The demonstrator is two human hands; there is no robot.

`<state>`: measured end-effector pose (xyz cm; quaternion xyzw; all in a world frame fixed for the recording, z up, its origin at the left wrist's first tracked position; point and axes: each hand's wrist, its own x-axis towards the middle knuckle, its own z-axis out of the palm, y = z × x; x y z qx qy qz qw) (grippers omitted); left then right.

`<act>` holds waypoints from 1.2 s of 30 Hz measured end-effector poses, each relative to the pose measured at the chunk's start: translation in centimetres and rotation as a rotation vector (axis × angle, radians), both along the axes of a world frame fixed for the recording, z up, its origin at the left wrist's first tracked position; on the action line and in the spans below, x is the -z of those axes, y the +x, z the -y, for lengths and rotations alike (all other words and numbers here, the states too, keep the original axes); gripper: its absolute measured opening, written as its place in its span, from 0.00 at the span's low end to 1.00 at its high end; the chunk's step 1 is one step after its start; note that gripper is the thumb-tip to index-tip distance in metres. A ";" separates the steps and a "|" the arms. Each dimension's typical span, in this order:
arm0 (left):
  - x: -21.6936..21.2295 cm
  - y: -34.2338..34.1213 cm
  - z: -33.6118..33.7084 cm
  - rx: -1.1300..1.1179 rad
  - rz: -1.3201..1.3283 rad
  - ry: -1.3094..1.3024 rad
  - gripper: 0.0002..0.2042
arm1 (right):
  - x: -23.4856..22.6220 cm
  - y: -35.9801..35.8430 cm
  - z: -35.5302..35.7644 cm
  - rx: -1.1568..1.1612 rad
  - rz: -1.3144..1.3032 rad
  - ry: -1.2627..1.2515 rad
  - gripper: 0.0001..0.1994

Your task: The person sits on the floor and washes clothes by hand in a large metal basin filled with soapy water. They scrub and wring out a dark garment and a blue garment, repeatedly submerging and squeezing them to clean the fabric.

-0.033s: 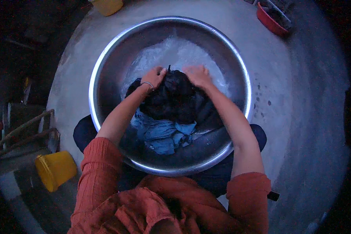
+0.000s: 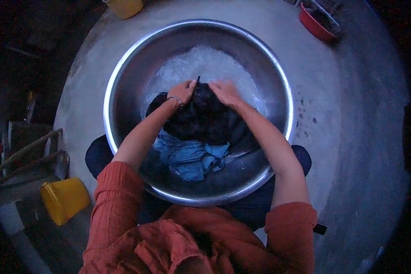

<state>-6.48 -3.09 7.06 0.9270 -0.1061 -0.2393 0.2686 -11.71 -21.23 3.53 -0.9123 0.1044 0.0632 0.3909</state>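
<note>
A heap of wet black cloth [image 2: 203, 118] lies in a wide metal basin [image 2: 289, 107], partly in cloudy, sudsy water [image 2: 210, 59]. My left hand [image 2: 183, 91], with a bracelet at the wrist, is closed on the top left edge of this cloth. Opposite it, my right hand [image 2: 226, 93] grips the top right edge, its outer side blurred by motion. Between the hands a peak of the black cloth stands up, with a thin strip pointing upward. Nearer to me, a crumpled blue cloth [image 2: 192, 157] rests against the basin's near wall, touched by neither hand.
The basin stands between my knees on a concrete floor [image 2: 338, 150] with dark wet spots. A yellow bucket [image 2: 68, 198] is at left, another yellow container [image 2: 124, 7] at the far left. A red tub [image 2: 315, 26] sits far right. Wooden bars [image 2: 29, 153] stand at the left.
My right hand has moved slightly left and down, closer to my left hand. The peak of black cloth between them is narrower.
</note>
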 end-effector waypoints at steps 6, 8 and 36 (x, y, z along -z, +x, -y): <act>-1.8 -2.9 -4.2 0.116 -0.249 -0.235 0.33 | -8.4 -7.0 -5.8 -0.151 0.020 0.402 0.17; -4.5 -7.9 -5.2 0.216 0.096 -0.269 0.22 | -10.3 -10.8 -7.6 -0.245 0.299 0.197 0.10; -7.2 -10.3 -8.3 0.170 0.026 0.160 0.25 | -9.6 -10.5 -9.5 -0.247 0.019 0.026 0.16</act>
